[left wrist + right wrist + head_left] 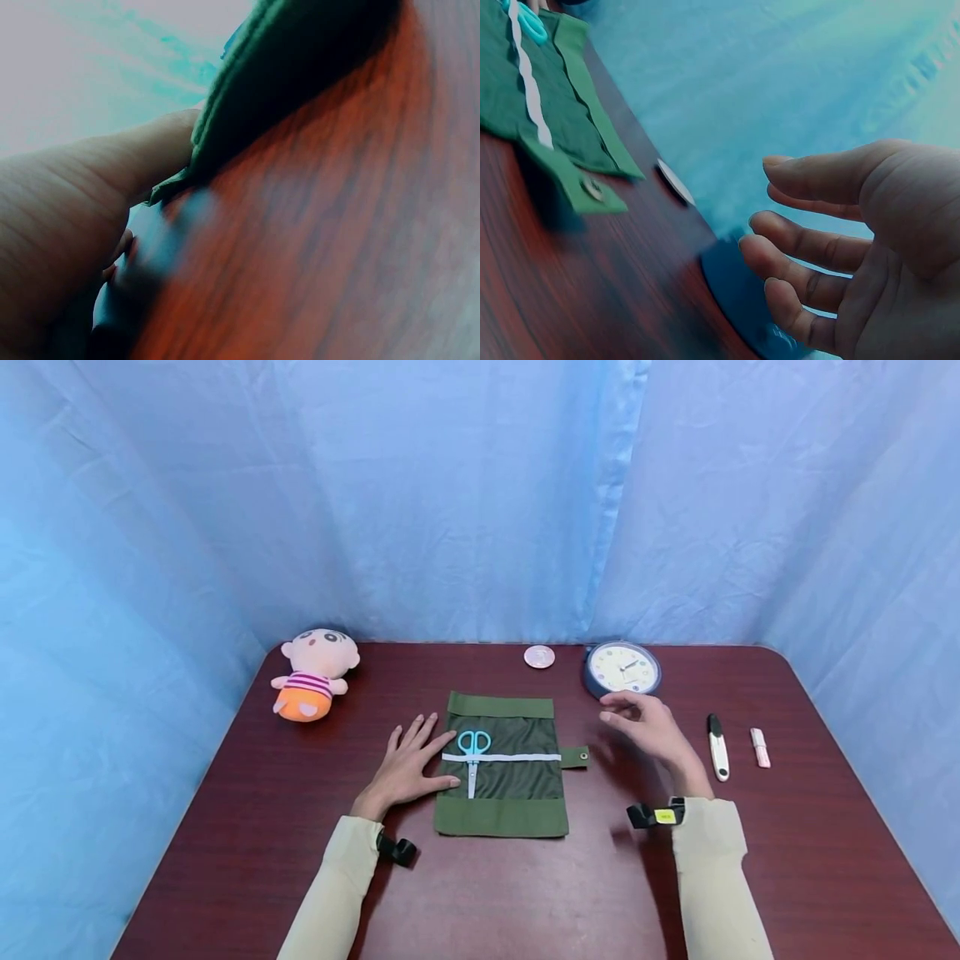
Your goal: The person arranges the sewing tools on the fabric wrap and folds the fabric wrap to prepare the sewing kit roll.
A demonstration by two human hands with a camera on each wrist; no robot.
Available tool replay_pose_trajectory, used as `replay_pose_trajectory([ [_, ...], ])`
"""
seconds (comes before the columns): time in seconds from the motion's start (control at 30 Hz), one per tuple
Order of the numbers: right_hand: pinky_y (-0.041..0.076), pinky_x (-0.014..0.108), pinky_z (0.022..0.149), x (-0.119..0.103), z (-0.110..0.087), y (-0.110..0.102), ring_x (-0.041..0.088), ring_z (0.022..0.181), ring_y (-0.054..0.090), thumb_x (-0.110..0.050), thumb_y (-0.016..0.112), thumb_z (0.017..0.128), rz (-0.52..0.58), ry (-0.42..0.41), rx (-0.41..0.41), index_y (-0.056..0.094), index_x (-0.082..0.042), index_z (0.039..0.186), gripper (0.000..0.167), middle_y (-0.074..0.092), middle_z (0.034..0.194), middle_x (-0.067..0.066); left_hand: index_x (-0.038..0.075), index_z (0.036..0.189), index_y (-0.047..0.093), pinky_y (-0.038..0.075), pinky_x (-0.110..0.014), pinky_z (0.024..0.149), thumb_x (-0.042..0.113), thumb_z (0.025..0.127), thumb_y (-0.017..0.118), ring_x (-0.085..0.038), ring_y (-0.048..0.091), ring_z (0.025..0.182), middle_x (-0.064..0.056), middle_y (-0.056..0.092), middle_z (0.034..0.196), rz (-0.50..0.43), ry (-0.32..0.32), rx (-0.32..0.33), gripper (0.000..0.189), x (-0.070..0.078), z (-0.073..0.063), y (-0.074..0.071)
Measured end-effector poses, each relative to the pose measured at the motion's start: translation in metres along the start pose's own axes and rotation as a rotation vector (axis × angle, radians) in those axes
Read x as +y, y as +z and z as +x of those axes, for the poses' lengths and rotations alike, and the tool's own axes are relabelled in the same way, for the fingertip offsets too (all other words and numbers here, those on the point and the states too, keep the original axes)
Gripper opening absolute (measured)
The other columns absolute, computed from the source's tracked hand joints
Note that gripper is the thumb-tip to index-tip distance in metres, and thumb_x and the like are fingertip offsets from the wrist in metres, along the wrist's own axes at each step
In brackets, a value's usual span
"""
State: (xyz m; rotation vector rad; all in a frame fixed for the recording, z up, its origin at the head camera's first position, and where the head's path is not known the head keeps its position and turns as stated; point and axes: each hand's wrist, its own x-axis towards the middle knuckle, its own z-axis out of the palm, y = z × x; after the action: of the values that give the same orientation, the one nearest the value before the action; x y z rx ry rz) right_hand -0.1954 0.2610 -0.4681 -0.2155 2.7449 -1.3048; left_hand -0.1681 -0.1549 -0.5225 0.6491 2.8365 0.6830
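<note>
A green fabric tool roll [517,818] lies unfolded on the table, with a white elastic band across it and a snap tab at its right side. Tucked under the band are scissors [474,743] with light-blue handles, blades toward the near edge. My left hand [408,768] is spread flat at the roll's left edge, its thumb and fingertips touching the fabric; the left wrist view shows the thumb [150,154] against the green edge. My right hand [651,727] hovers right of the tab, fingers loosely bent with nothing between them, also seen in the right wrist view.
A round blue clock [622,668] stands just beyond my right hand. To its right lie a black-and-white utility knife [717,747] and a small pink-and-white stick [760,748]. A round disc [539,657] lies at the back, a plush doll [311,677] at the left. Blue curtains surround the table.
</note>
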Motion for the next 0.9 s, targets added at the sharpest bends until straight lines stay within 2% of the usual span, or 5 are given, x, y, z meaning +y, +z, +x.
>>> replay_pose_trajectory([
  [0.1,0.051,0.015,0.076,0.008,-0.007,-0.007,-0.002,0.088,0.062,-0.032,0.065,0.098,0.008,0.039,0.036,0.064,-0.003,0.128,0.042,0.070,0.119,0.018,0.024,0.155,0.040,0.004,-0.067,0.123,0.054,0.088,0.070,-0.038,0.008,0.158,-0.014,0.016,0.169,-0.003,0.003,-0.002,0.080,0.001,0.000,-0.001],
  [0.3,0.050,0.014,0.073,0.022,-0.020,-0.018,-0.004,0.085,0.059,-0.033,0.065,0.098,-0.003,0.086,0.080,0.064,-0.003,0.129,0.043,0.069,0.119,0.017,0.024,0.155,0.040,0.005,-0.067,0.123,0.054,0.087,0.070,-0.038,0.008,0.158,-0.014,0.016,0.170,-0.004,0.009,0.005,0.080,0.001,0.000,-0.001],
  [0.63,0.049,0.010,0.071,0.041,-0.037,-0.043,-0.008,0.083,0.058,-0.035,0.064,0.099,0.021,0.101,0.177,0.063,-0.002,0.129,0.045,0.062,0.099,-0.021,0.025,0.155,0.040,0.005,-0.067,0.123,0.055,0.087,0.070,-0.037,0.009,0.158,-0.013,0.015,0.170,0.009,0.008,0.009,0.080,-0.001,0.001,0.001],
  [0.73,0.049,0.010,0.069,0.048,-0.043,-0.047,-0.010,0.080,0.057,-0.032,0.064,0.099,-0.015,0.109,0.198,0.063,-0.002,0.129,0.043,0.064,0.099,-0.015,0.024,0.155,0.040,0.005,-0.066,0.123,0.055,0.087,0.070,-0.037,0.009,0.158,-0.014,0.016,0.170,0.005,0.005,0.006,0.080,-0.001,0.000,0.001],
  [0.9,0.046,0.008,0.068,0.056,-0.052,-0.052,-0.013,0.077,0.053,-0.029,0.066,0.097,-0.098,0.118,0.204,0.064,-0.001,0.128,0.041,0.070,0.108,0.013,0.023,0.155,0.041,0.005,-0.067,0.123,0.055,0.087,0.070,-0.038,0.009,0.158,-0.014,0.017,0.169,0.001,0.007,0.007,0.080,0.000,0.000,0.000],
])
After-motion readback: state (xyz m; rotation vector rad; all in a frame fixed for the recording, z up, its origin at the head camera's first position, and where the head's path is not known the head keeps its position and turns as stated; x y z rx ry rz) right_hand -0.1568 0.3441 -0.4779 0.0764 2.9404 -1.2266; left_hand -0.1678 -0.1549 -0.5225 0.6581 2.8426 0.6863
